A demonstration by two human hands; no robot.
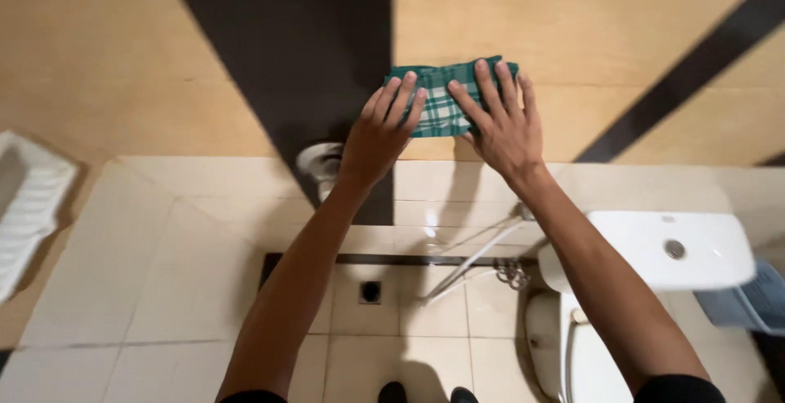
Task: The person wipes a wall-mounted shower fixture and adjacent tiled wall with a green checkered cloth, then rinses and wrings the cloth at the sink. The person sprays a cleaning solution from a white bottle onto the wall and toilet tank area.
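- Up on the wall, a green and white checked cloth lies flat against the surface, folded into a rough rectangle; it sits across the edge where a dark vertical band meets the tan wall panel.
- The left hand presses on the cloth's left part with its fingers spread apart and laid flat, fingertips on the fabric, palm lower down over the dark band; it grips nothing.
- The right hand rests flat on the cloth's right part, fingers likewise splayed and stretched upward, covering much of that side; it too is pressing rather than clutching.
- The two hands are just beside each other, with a strip of checked fabric showing between them.
- Both forearms reach up from the bottom of the view, with dark sleeves at the lower edge.
- Below the hands, a round metal fitting stands on the wall near the left wrist.
- A white toilet cistern with a round button sits at lower right, with thin hoses running beside it.
- A small floor drain lies in the pale tiles, between the arms.
- A white squat pan shows at the far left edge.
- A blue-grey basket sits at the right edge, just beside the cistern.
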